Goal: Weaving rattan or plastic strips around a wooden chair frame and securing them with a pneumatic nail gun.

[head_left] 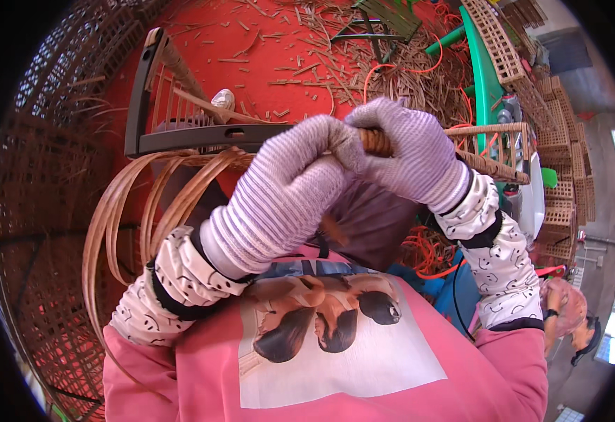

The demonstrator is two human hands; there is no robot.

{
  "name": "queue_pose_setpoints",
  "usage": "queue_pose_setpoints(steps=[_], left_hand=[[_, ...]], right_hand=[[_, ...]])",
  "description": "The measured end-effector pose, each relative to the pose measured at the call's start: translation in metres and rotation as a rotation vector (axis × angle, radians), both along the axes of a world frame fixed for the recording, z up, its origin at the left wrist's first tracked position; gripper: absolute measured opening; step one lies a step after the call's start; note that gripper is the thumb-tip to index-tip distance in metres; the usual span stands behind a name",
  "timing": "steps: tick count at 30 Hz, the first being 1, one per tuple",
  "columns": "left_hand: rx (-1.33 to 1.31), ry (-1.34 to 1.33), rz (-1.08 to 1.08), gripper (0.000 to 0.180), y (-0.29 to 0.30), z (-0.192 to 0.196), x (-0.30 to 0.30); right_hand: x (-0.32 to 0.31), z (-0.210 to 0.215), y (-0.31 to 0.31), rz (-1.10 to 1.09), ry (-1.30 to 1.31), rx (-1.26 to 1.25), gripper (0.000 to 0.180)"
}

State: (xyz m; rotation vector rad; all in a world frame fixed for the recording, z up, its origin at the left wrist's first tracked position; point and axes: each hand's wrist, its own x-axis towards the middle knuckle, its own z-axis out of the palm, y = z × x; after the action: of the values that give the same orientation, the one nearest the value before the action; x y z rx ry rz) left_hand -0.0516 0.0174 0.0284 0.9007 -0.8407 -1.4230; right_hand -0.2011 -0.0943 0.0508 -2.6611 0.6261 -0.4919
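A dark frame (242, 133) with a bar running across lies in front of me, partly woven with brown wicker strips. My right hand (413, 156), in a striped knit glove, curls closed over the strip-wrapped part of the bar (375, 143). Close against it, my left hand (297, 179) is also gloved and closed, its thumb and fingertips pinched at the wrapping. Its fingers hide what lies between them. A blurred brown bit (333, 230) shows beneath the hands. Long loose wicker strips (114, 204) loop down from the frame past my left forearm.
Wicker offcuts (392, 88) litter the red floor (205, 35). Woven panels (47, 183) stand at left; more stacked woven pieces (560, 162) are at right. A green bench-like edge (483, 70) and orange hose (430, 257) lie nearby. Another person (567, 306) is at far right.
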Motion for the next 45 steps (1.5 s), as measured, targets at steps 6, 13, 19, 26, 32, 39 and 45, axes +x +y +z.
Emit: queue_pose_setpoints(steps=[6,13,19,26,32,39,45], left_hand=[[-0.228,-0.663,0.08,0.032,-0.015,0.051,0.029],[-0.649,-1.17,-0.307,0.069,-0.04,0.038,0.049],[-0.576,-1.202,-0.154,0.032,-0.052,0.029,0.041],[-0.086,-0.747,-0.185,0.011,-0.083,0.031,0.04],[-0.023,-0.723,-0.17,0.011,-0.103,0.04,0.051],[-0.674,-1.235,-0.235,0.014,-0.133,0.051,0.066],[-0.062,-0.949,-0.188,0.013,-0.14,0.027,0.093]], right_hand=[[0.002,-0.003,0.005,-0.112,0.008,-0.092,0.036],[-0.001,-0.002,0.002,-0.102,0.007,-0.048,0.038],[0.001,0.002,-0.006,-0.131,0.08,-0.02,0.043],[-0.014,-0.008,-0.019,-0.265,0.002,-0.303,0.046],[-0.073,-0.018,-0.029,-0.498,-0.296,-0.644,0.039],[-0.264,-0.035,-0.066,-1.192,-0.653,-0.204,0.041],[-0.42,-0.059,-0.036,-1.361,-1.317,0.177,0.02]])
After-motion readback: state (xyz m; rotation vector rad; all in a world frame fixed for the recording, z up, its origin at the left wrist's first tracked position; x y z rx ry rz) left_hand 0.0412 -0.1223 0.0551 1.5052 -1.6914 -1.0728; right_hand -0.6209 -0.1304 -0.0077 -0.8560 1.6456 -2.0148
